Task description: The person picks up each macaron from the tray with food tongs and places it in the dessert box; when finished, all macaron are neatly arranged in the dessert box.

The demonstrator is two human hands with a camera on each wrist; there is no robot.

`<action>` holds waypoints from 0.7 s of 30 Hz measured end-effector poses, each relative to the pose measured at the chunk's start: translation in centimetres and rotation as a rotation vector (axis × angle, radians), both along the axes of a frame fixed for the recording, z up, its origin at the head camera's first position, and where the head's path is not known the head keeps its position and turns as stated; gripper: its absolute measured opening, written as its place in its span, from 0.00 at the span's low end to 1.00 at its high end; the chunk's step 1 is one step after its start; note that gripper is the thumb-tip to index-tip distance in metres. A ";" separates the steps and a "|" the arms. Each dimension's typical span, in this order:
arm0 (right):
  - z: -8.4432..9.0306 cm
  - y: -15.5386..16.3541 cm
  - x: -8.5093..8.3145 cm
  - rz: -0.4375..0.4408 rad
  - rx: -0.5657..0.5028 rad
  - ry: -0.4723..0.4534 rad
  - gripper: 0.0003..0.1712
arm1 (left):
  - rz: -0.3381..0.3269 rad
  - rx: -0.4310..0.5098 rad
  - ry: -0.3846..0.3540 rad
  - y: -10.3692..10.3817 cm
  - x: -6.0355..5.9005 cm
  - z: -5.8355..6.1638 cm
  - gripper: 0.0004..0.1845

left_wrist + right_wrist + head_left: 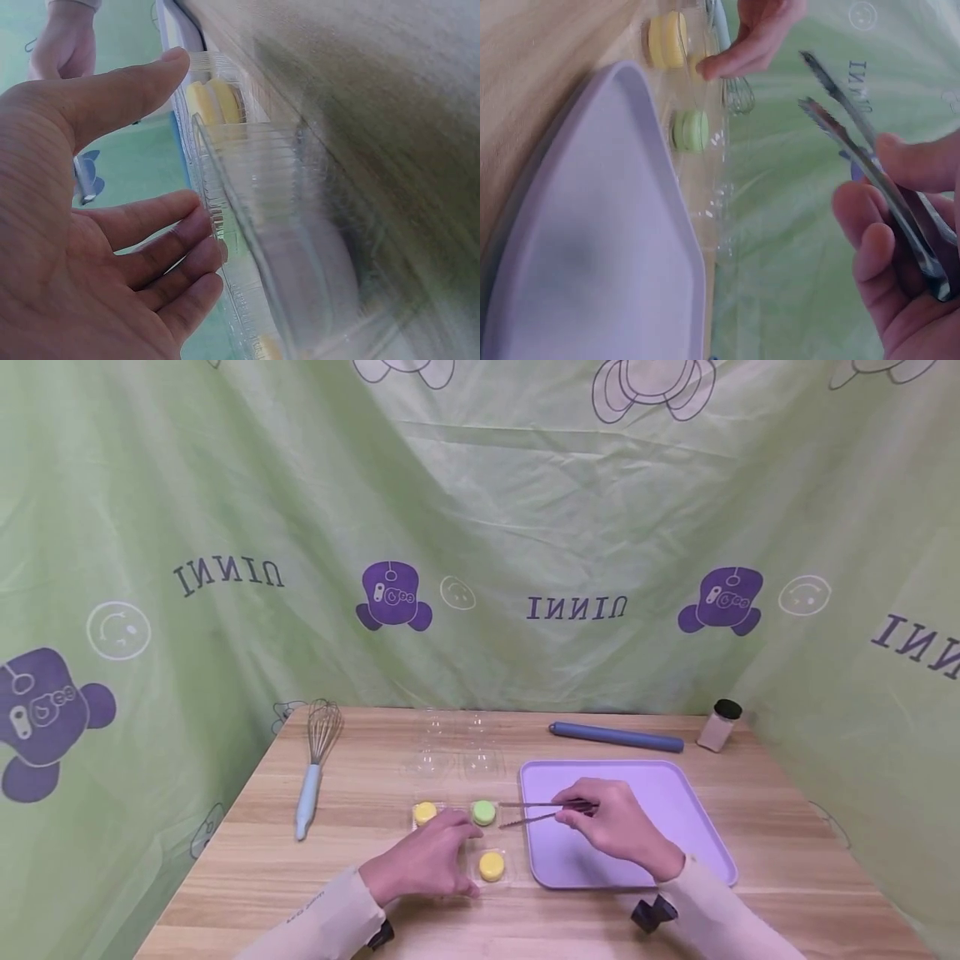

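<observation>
A clear plastic container (pixel 457 839) lies open on the wooden table, with a green macaron (pixel 483 812) and two yellow macarons (pixel 425 812) (pixel 492 865) in its wells. My left hand (pixel 438 856) rests on the container's near side. Its thumb and straight fingers (pixel 176 247) touch the clear wall beside a yellow macaron (pixel 214 101). My right hand (pixel 607 817) hovers over the purple tray (pixel 675 802) and grips metal tongs (pixel 536 812). The tong tips (pixel 817 90) stand apart with nothing between them, pointing at the green macaron (pixel 691 130) from just to its right.
A whisk (pixel 315 764) with a pale blue handle lies at the left. A blue rolling pin (pixel 615 737) and a small dark-capped jar (pixel 720 724) sit at the back right. The container's clear lid (pixel 453 747) lies flat behind the macarons. Green printed cloth surrounds the table.
</observation>
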State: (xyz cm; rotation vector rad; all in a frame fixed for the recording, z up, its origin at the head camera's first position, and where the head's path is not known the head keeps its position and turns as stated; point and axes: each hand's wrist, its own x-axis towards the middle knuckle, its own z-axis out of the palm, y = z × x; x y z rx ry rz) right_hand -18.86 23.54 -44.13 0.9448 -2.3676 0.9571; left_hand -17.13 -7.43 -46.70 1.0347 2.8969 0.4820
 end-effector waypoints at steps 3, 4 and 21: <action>0.2 0.7 -0.3 -0.063 -0.057 0.049 0.12 | -0.002 0.002 0.001 0.0 -0.1 -0.1 0.42; 0.4 1.1 -0.3 -0.085 -0.073 0.067 0.13 | 0.001 0.000 -0.002 0.0 -0.1 -0.1 0.42; 1.2 7.3 -1.7 -0.479 -0.238 0.202 0.12 | 0.014 -0.010 -0.012 0.1 -0.1 -0.1 0.42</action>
